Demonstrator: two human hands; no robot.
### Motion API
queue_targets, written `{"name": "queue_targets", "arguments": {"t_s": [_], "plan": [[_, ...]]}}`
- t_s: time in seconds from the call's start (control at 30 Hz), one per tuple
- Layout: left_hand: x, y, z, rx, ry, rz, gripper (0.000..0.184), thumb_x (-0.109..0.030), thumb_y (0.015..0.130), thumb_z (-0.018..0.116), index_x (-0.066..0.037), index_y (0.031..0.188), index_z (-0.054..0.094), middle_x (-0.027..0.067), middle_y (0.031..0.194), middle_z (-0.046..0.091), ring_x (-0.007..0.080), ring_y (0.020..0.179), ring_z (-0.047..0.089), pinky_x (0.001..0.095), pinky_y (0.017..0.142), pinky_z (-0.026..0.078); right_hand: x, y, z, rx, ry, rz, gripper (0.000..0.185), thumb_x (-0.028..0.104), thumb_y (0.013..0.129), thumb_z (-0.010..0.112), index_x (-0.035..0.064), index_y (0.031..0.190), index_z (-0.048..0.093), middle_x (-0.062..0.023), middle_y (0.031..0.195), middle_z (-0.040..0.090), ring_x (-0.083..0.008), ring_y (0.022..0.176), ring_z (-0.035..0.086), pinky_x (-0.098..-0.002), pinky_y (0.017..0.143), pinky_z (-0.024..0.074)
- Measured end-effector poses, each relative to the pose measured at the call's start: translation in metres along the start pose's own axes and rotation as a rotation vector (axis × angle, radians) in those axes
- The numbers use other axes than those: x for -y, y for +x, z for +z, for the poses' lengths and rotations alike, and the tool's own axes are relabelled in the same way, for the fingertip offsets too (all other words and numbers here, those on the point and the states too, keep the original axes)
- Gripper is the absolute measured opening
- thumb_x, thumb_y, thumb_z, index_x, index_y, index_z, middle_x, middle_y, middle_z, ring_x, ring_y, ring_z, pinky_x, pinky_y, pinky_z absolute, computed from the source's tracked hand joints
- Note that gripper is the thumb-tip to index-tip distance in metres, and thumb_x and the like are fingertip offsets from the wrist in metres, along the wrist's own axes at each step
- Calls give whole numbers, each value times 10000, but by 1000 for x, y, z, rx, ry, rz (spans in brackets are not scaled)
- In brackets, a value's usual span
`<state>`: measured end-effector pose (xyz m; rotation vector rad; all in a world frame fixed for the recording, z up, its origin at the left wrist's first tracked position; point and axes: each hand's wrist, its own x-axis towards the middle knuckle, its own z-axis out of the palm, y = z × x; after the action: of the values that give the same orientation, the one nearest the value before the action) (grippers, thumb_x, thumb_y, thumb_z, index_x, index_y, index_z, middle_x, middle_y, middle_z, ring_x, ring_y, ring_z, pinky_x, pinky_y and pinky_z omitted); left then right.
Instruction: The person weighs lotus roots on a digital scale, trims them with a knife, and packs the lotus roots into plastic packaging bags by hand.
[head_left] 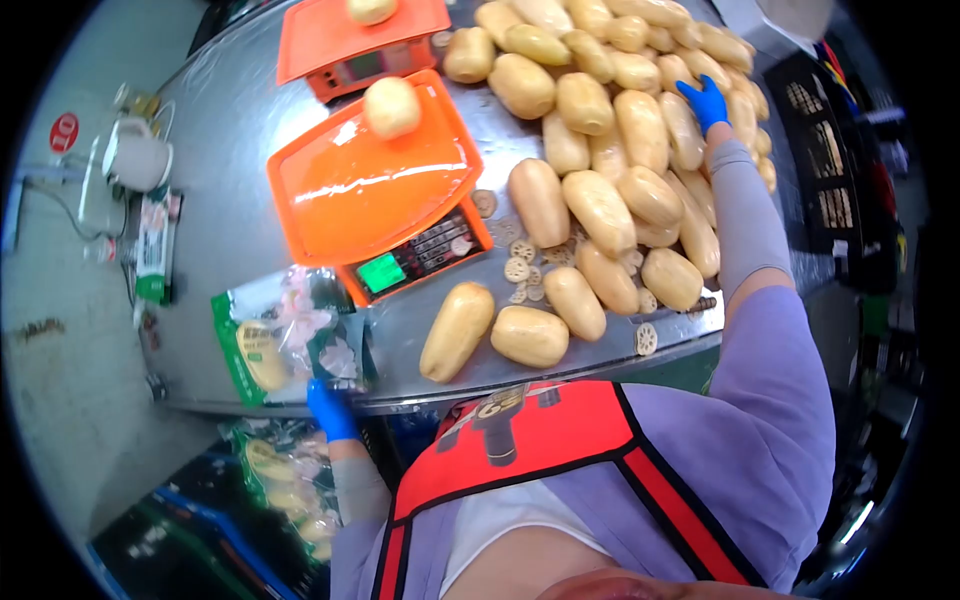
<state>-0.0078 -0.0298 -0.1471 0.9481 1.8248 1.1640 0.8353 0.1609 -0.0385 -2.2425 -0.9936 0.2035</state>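
Note:
My right hand (706, 102), in a blue glove, reaches into the heap of peeled lotus roots (640, 130) at the far right. Its thumb and fingers are spread over the roots, and I see nothing gripped in it. My left hand (330, 408), also blue-gloved, is at the front edge of the table, by the lower corner of a printed plastic bag (255, 345). Motion smears its fingers, so whether it grips the bag cannot be made out. One lotus root (391, 108) rests on the orange tray of a scale (380, 185) with a lit green display.
Several loose lotus roots and cut slices (646, 338) lie along the front of the metal table (215, 180). A second orange scale (360, 45) holds another root. Packed bags (285, 480) sit in a container below at left. A black crate (825, 150) stands at right.

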Motion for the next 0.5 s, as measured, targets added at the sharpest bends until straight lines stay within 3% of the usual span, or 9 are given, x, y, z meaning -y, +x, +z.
{"name": "queue_targets", "arguments": {"t_s": [0.07,0.17,0.2,0.23,0.27,0.3,0.37,0.4,0.5], "plan": [[-65,-24,27,-42,-90,-178,187,-230,871,422,-73,776,458,38,741,464,153,648,439,309,532,412,0,18,7,89,-19,24,918,445,646,753,12,1349,350,-193,1349,412,-297,1232,422,-374,1007,357],[-41,-20,20,-57,43,-21,166,-155,867,421,-58,747,484,34,705,473,159,647,440,328,580,379,-20,49,23,109,-298,-88,980,515,622,715,9,1363,321,-209,1372,371,-312,1285,347,-381,1051,309],[-23,-14,12,0,462,267,166,-108,850,417,-34,711,470,104,686,495,215,633,453,356,590,383,-5,41,16,165,-335,-86,975,507,621,711,1,1360,325,-205,1381,361,-306,1289,342,-374,1054,304],[-31,-17,12,0,697,347,158,-75,837,405,-14,703,463,164,697,509,266,642,470,376,595,382,-43,71,30,90,-292,-119,967,513,630,711,-16,1348,339,-211,1372,371,-310,1277,358,-371,1045,313],[-28,-18,9,10,824,467,197,-112,866,395,-14,716,474,134,685,494,230,639,456,375,595,377,-46,68,30,87,-164,-77,955,518,646,708,-30,1339,347,-216,1362,383,-306,1270,367,-366,1037,319],[-20,-18,11,-33,619,367,224,-155,887,411,-7,738,488,92,681,471,182,643,430,356,596,374,-52,73,29,77,-235,-88,935,507,673,706,-50,1332,345,-222,1350,391,-291,1254,385,-362,1030,326],[-56,-27,23,-24,364,203,242,-192,895,446,5,763,492,52,691,466,149,663,413,324,613,380,-85,90,32,-6,41,-80,881,436,690,735,-97,1290,371,-213,1300,439,-270,1188,442,-339,1001,360],[-51,-25,22,-34,437,273,240,-193,897,445,5,770,497,54,691,468,151,665,416,322,616,380,-76,77,22,-21,258,-85,815,398,704,738,-95,1261,407,-205,1255,478,-261,1148,473,-335,979,384],[-43,-24,14,-45,457,292,241,-191,900,435,3,777,505,62,686,475,157,654,421,322,610,381,33,-34,-19,130,942,-8,573,233,816,652,-58,1257,430,-173,1220,505,-238,1112,499,-349,974,401]]}}
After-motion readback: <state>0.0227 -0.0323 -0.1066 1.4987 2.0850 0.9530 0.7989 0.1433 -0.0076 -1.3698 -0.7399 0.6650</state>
